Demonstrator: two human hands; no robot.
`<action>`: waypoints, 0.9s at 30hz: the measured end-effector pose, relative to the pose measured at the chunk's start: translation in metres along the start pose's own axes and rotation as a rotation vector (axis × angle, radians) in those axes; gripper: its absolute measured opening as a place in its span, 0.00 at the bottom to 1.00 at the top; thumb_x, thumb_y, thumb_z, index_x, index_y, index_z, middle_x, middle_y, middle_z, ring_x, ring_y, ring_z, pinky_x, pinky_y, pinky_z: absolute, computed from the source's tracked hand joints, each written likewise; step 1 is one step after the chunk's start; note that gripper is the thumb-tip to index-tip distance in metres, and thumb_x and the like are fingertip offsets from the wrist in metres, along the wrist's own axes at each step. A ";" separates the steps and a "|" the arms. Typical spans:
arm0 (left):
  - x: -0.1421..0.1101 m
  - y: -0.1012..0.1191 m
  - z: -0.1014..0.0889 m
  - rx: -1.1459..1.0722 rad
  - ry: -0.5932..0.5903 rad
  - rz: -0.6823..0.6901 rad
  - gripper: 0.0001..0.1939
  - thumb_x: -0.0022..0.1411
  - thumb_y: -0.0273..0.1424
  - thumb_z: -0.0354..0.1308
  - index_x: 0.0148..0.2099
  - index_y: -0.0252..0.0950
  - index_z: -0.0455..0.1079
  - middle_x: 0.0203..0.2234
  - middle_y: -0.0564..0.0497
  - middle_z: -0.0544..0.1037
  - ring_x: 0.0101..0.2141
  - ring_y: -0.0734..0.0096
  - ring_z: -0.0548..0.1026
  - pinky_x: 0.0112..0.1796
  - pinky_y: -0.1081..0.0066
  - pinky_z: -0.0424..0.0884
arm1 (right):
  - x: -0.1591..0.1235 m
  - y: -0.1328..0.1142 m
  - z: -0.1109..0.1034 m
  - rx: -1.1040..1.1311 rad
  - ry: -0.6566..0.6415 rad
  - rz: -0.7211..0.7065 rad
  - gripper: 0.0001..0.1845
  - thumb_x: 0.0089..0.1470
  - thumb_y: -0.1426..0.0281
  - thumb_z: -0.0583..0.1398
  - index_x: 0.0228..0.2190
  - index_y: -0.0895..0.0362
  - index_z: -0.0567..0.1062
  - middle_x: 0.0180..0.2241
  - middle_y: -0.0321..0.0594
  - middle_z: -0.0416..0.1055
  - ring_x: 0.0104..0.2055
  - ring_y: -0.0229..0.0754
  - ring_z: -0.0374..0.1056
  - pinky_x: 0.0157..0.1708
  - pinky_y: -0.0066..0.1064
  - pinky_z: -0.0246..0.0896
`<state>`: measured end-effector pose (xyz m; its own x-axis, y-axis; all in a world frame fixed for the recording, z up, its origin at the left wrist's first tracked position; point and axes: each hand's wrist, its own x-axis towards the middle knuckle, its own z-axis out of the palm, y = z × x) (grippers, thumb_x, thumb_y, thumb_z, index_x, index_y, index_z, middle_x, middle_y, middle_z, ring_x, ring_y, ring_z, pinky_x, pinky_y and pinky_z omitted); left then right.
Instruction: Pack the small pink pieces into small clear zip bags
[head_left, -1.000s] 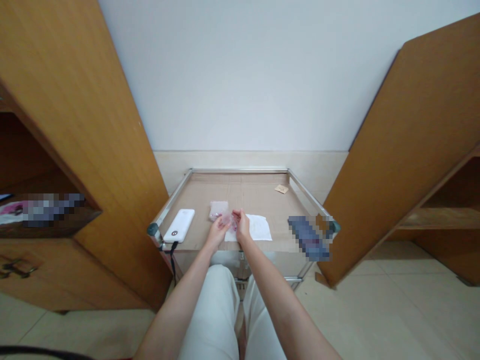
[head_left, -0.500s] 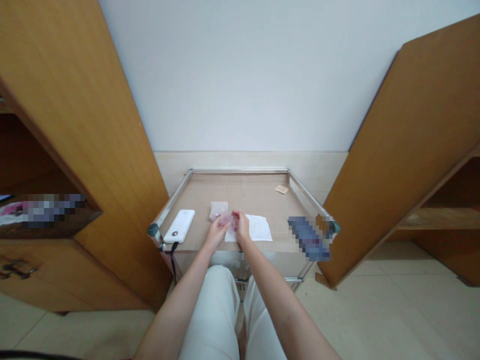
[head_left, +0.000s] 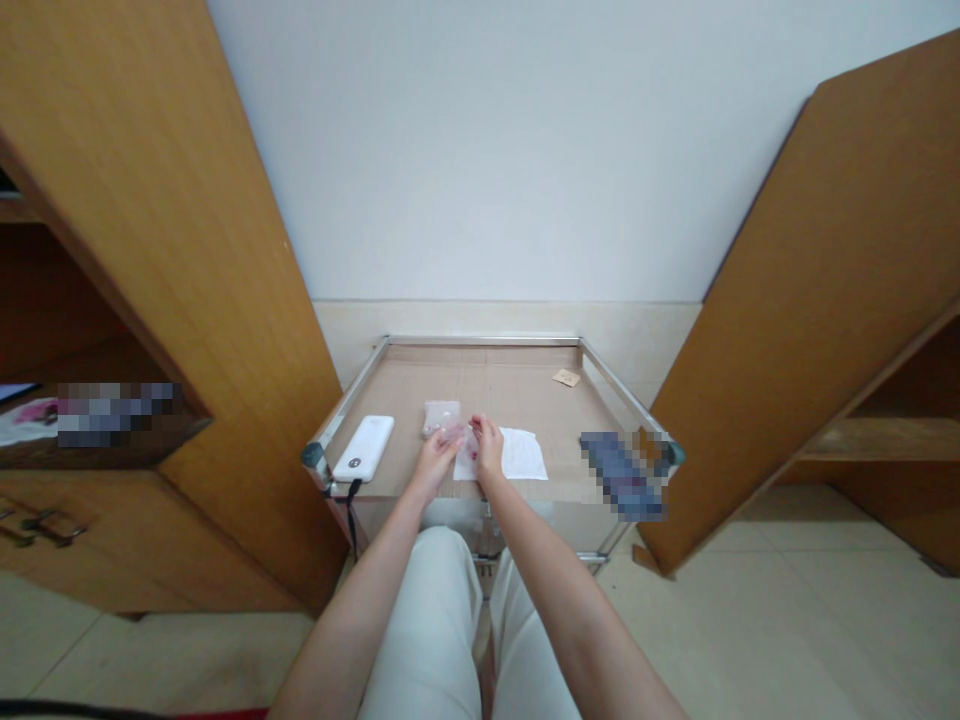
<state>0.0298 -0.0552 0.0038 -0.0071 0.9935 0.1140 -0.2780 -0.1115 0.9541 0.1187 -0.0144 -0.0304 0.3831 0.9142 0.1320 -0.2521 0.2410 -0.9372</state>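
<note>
Over the near middle of the small table (head_left: 517, 385), my left hand (head_left: 433, 466) is closed on a pinkish see-through plastic piece (head_left: 452, 431), perhaps a small bag. My right hand (head_left: 490, 452) is beside it, fingertips pinched together. What they hold, if anything, is too small to make out. A tiny red bit (head_left: 474, 455) shows just left of the right hand. Beneath that hand lies a white paper sheet (head_left: 525, 456), partly covered. Just beyond my left fingers is a pale, clear-wrapped packet (head_left: 441, 412).
A white power bank (head_left: 365, 446) with a black strap lies at the left. A tan card (head_left: 566, 378) lies at the far right, and a blurred blue item (head_left: 619, 475) at the near right corner. Metal rails edge the table; wooden cabinets (head_left: 247, 300) stand on both sides.
The whole view has shifted slightly. My right fingertips have drawn a little away from the plastic piece, which stays in my left hand. The red bit now shows more clearly between the hands.
</note>
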 end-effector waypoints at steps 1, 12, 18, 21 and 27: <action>0.000 0.002 0.000 -0.007 0.001 0.006 0.18 0.41 0.30 0.60 0.38 0.32 0.68 0.39 0.44 0.73 0.41 0.64 0.69 0.46 0.63 0.59 | -0.001 -0.002 0.000 -0.005 0.005 -0.003 0.15 0.43 0.59 0.51 0.24 0.58 0.68 0.24 0.37 0.68 0.29 0.37 0.62 0.26 0.26 0.54; 0.001 0.014 0.012 -0.211 0.034 0.011 0.16 0.41 0.28 0.60 0.36 0.33 0.68 0.35 0.48 0.74 0.39 0.69 0.70 0.45 0.67 0.60 | -0.014 -0.039 -0.003 0.020 -0.014 0.107 0.08 0.40 0.64 0.54 0.21 0.56 0.62 0.19 0.29 0.60 0.19 0.31 0.57 0.16 0.21 0.49; -0.006 0.025 0.026 -0.287 0.055 -0.064 0.13 0.43 0.26 0.59 0.36 0.33 0.68 0.32 0.49 0.75 0.40 0.68 0.70 0.44 0.67 0.61 | -0.025 -0.048 -0.007 0.106 -0.131 0.161 0.09 0.38 0.65 0.56 0.17 0.57 0.62 0.17 0.30 0.59 0.18 0.30 0.55 0.15 0.22 0.48; -0.009 0.025 0.025 -0.301 0.030 -0.075 0.14 0.44 0.24 0.57 0.38 0.32 0.67 0.34 0.47 0.75 0.42 0.67 0.69 0.45 0.67 0.61 | -0.027 -0.050 -0.009 0.134 -0.171 0.158 0.10 0.38 0.64 0.57 0.18 0.58 0.64 0.18 0.31 0.62 0.18 0.30 0.56 0.15 0.23 0.48; -0.011 0.021 0.017 -0.339 0.003 -0.112 0.19 0.49 0.24 0.52 0.46 0.37 0.62 0.42 0.47 0.71 0.45 0.69 0.67 0.47 0.67 0.59 | -0.024 -0.051 -0.020 0.105 -0.136 0.166 0.11 0.37 0.63 0.58 0.18 0.58 0.65 0.19 0.35 0.66 0.19 0.32 0.61 0.17 0.24 0.53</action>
<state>0.0399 -0.0694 0.0274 0.0388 0.9992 0.0129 -0.5804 0.0120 0.8143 0.1404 -0.0551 0.0080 0.2076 0.9778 0.0283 -0.3956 0.1104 -0.9118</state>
